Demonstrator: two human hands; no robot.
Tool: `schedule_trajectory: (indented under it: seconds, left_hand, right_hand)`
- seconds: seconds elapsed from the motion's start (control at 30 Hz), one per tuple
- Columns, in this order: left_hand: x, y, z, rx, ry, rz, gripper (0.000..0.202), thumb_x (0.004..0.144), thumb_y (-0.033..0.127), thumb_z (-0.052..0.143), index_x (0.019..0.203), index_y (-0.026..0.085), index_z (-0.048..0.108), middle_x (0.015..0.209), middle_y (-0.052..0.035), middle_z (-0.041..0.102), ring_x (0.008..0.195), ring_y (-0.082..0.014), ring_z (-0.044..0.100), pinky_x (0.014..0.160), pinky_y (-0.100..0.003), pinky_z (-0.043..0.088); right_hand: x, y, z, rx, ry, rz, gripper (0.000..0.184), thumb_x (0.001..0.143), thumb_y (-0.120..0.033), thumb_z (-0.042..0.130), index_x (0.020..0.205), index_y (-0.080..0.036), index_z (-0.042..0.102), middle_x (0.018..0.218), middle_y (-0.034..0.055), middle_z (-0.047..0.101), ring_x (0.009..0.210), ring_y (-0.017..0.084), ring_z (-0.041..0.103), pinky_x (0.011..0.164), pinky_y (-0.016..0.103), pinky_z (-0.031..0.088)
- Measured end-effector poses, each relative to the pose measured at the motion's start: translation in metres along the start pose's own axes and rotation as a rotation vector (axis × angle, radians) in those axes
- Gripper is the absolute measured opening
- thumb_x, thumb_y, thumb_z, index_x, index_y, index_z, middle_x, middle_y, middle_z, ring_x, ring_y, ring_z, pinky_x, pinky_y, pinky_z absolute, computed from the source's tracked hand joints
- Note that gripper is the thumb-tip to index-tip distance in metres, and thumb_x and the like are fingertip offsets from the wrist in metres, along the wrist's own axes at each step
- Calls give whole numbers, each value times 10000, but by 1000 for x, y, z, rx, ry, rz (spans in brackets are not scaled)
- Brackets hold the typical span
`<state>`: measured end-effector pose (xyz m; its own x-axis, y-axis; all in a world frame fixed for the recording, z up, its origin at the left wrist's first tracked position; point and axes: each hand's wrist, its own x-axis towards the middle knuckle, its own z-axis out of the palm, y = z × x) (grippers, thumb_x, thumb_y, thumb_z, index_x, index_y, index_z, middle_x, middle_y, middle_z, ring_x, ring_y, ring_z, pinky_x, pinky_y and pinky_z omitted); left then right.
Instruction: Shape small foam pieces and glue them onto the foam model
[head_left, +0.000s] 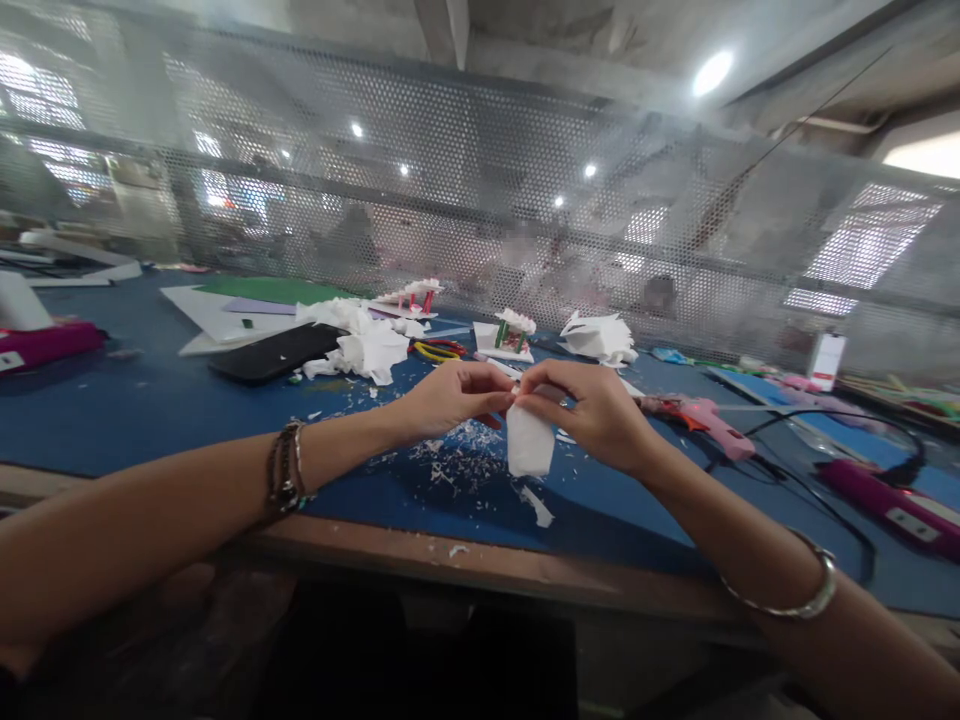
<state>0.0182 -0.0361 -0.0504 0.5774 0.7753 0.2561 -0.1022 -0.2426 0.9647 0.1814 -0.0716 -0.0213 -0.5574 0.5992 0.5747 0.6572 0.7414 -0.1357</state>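
Note:
A piece of white tissue paper (531, 440) hangs down from my fingers above the blue table. My right hand (596, 410) pinches its upper edge between thumb and forefinger. Close against it, my left hand (461, 400) has thumb and forefinger pressed together at the tissue's top corner; what lies between those fingertips is too small to tell. White shreds (457, 465) are scattered on the table below both hands, and a torn strip (538, 506) lies near the front edge.
Crumpled white paper (367, 350), a black phone-like slab (277, 352) and yellow-handled pliers (437, 350) lie left of centre. Small models with posts (514, 335) stand behind my hands. At right are a pink glue gun (712, 425), black cables and a purple power strip (892, 505).

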Motion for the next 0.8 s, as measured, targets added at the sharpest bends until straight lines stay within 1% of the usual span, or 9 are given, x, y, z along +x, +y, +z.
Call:
schedule_trajectory:
  seconds: [0.1, 0.2, 0.33, 0.47, 0.6, 0.7, 0.8]
  left_hand:
    - [0, -1, 0, -14, 2, 19, 17, 650, 118, 559, 662, 108, 566, 601, 29, 567, 569, -58, 529, 554, -190, 461]
    - [0, -3, -2, 2, -5, 51, 38, 650, 124, 562, 681, 110, 579, 616, 24, 575, 573, -59, 536, 550, -189, 470]
    - [-2, -5, -2, 49, -14, 137, 76, 671, 158, 551, 715, 114, 595, 629, 14, 577, 578, -64, 535, 558, -199, 476]
    - [-4, -3, 0, 90, -9, 227, 101, 658, 180, 570, 730, 116, 596, 670, 2, 591, 631, -71, 539, 610, -197, 455]
    - [-5, -2, 3, 112, 31, 247, 147, 629, 183, 608, 754, 107, 591, 714, -12, 599, 649, -74, 536, 621, -195, 431]
    - [-5, -3, 3, 79, 50, 235, 136, 648, 177, 593, 769, 113, 590, 726, -12, 606, 659, -77, 539, 633, -204, 424]
    - [-5, -1, 3, 36, 35, 233, 112, 660, 160, 576, 765, 128, 595, 734, -3, 617, 672, -79, 542, 645, -209, 410]
  right_hand:
    - [0, 0, 1, 14, -1, 25, 127, 751, -280, 483, 711, -168, 529, 620, -24, 573, 545, 61, 484, 516, 181, 346]
    - [1, 0, 1, -1, -4, 33, 134, 754, -291, 473, 710, -169, 506, 602, -27, 556, 535, 62, 483, 510, 180, 348]
    - [1, 2, 1, -47, -7, 17, 129, 761, -286, 465, 715, -169, 491, 604, -23, 552, 534, 62, 485, 510, 177, 354]
    - [0, 1, 4, -117, 63, -41, 120, 766, -270, 466, 701, -170, 484, 598, -25, 549, 519, 56, 472, 503, 172, 353]
    - [-2, -2, 6, -146, 168, -81, 90, 760, -235, 476, 696, -173, 489, 629, -23, 569, 548, 54, 488, 518, 169, 358]
    - [-3, -5, 5, -104, 225, -78, 72, 745, -216, 499, 688, -172, 504, 624, -29, 566, 551, 50, 481, 515, 169, 354]
    - [-2, -5, 2, 18, 206, -34, 76, 737, -231, 516, 689, -173, 521, 579, -47, 530, 500, 38, 433, 475, 169, 336]
